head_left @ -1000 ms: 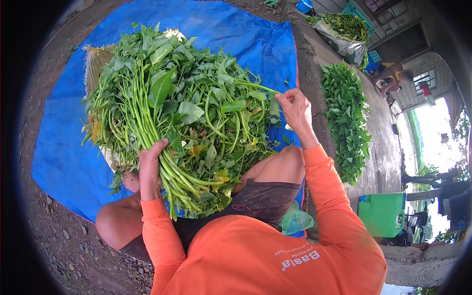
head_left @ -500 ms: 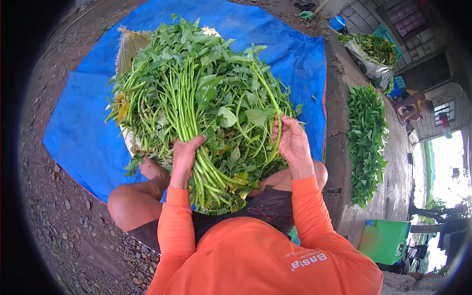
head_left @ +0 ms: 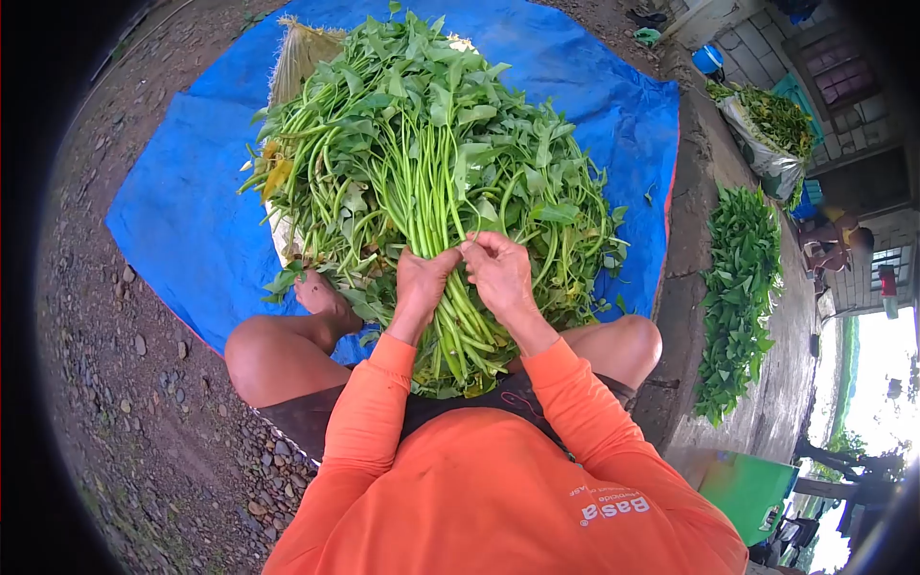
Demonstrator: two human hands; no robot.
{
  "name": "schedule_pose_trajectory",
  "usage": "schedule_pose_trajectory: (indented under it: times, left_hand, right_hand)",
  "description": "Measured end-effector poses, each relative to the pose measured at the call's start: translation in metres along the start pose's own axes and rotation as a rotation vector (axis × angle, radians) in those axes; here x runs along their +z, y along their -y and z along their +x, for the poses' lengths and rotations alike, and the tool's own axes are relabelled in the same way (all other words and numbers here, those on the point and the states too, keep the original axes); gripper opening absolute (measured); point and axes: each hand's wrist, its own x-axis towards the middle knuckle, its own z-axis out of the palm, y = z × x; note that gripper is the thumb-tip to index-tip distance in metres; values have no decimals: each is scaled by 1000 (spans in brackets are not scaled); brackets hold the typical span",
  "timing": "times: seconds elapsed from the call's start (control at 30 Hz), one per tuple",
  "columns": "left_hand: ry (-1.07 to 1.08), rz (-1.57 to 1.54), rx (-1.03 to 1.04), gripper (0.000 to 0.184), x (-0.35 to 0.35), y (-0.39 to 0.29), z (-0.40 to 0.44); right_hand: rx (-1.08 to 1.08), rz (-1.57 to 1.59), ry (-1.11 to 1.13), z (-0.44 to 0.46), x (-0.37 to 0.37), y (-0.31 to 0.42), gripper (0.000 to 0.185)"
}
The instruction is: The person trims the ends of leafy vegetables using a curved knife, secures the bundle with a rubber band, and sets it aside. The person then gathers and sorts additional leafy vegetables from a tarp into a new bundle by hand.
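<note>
My left hand (head_left: pixel 420 290) is wrapped round a thick bunch of long green stems (head_left: pixel 424 196), which look like water spinach. The leafy tops point away from me and the stem ends spread toward my lap. Close beside it, my right hand (head_left: pixel 502 275) is closed, thumb and fingers pinching a stem at the bunch's right side; its palm is hidden. Beneath and around the bunch lies a large heap of the same greens (head_left: pixel 546 206), with a few yellowed leaves (head_left: pixel 279 179) at its left.
A blue tarp (head_left: pixel 182 220) lies under the heap, with a woven sack (head_left: pixel 302 59) at its upper left. To the right are a row of leafy bunches (head_left: pixel 738 297), a filled white sack (head_left: pixel 762 134), a green box (head_left: pixel 746 494) and another person (head_left: pixel 836 240). Gravel borders the left.
My right hand has moved left, bringing a single stem from the heap's right side to the bunch. My left hand keeps its hold, and the view has shifted slightly.
</note>
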Motion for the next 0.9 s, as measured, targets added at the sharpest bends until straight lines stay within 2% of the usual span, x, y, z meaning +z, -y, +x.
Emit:
schedule_pose_trajectory:
  times: [0.07, 0.2, 0.27, 0.37, 0.47, 0.5, 0.6, 0.63, 0.73, 0.77, 0.87, 0.9]
  left_hand:
    - [-1, -25, 16, 31, 1, 4, -2]
    - [84, -154, -88, 23, 0, -6, -11]
    - [101, -180, -82, 24, 2, -4, -12]
    - [132, -214, -78, 31, 5, -16, -21]
    - [105, -118, -63, 35, 0, -8, -13]
    - [111, -136, -190, 32, -1, -17, -15]
    - [7, -63, -45, 24, -4, 2, -4]
    - [-21, -76, -46, 19, -3, 4, 0]
    - [-40, -99, -24, 39, -7, -2, 0]
    - [-42, -99, -18, 43, -11, -4, 5]
    - [-64, -15, -32, 44, -25, -28, 8]
    - [-79, 25, 26, 44, -31, -33, 8]
  right_hand:
    - [-41, -34, -22, 7, 2, -24, 16]
    - [98, 84, 34, 7, -8, -21, 11]
    - [207, 175, 26, 9, -11, -25, 10]
    - [227, 129, 7, 6, -8, -28, 10]
    - [214, 72, 163, 3, -9, -29, 9]
    - [292, 117, 129, 4, -7, -27, 10]
    - [77, -86, -2, -8, 0, -32, 9]
    - [-162, -28, -79, -7, 8, -54, 13]
    - [-726, -432, -154, -25, 5, -69, 13]
    - [-699, -381, -104, -33, 3, -65, 12]
    - [-286, 16, 77, -39, -23, -56, 12]
    - [14, -96, 103, -34, -44, -50, 18]
